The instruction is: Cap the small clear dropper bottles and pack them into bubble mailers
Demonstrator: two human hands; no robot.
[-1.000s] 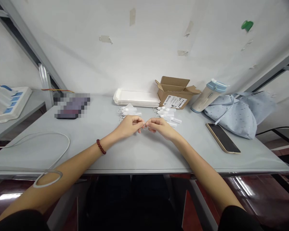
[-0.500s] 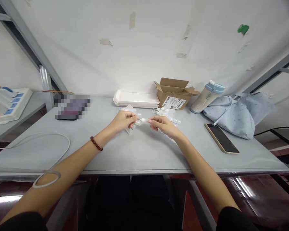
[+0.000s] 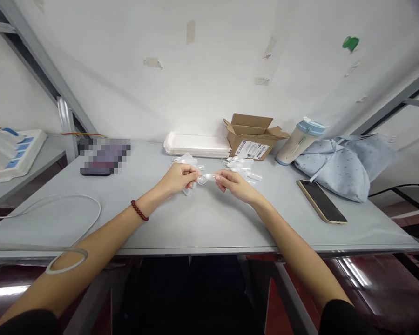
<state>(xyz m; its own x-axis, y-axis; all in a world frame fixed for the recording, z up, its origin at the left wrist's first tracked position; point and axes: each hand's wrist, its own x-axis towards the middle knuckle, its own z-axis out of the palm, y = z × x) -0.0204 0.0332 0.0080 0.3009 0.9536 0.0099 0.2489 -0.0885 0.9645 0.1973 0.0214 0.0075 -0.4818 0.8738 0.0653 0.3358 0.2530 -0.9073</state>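
Over the middle of the desk, my left hand [image 3: 177,178] pinches a thin cord loop [image 3: 203,180] between thumb and fingertips. The loop runs to a small white-ended clear plastic piece [image 3: 210,177], whose other end my right hand [image 3: 236,184] pinches. Much of that piece is covered by the fingers, and its exact kind is too small to tell. Similar clear plastic pieces with white ends and strings [image 3: 240,162] lie just behind my right hand. More clear plastic pieces [image 3: 188,158] lie behind and under my left hand.
White trays [image 3: 195,145] are stacked against the wall beside an open cardboard box [image 3: 246,138]. To the right are a tumbler [image 3: 296,143], a cloth bag [image 3: 330,165] and a phone [image 3: 321,201]. A blurred-out item [image 3: 104,157], a white cable [image 3: 99,211] and a power strip [image 3: 24,151] are leftward.
More of the white-ended piece shows between my hands, and the cord loop hangs a little lower. Both hands keep their pinches and have barely moved.
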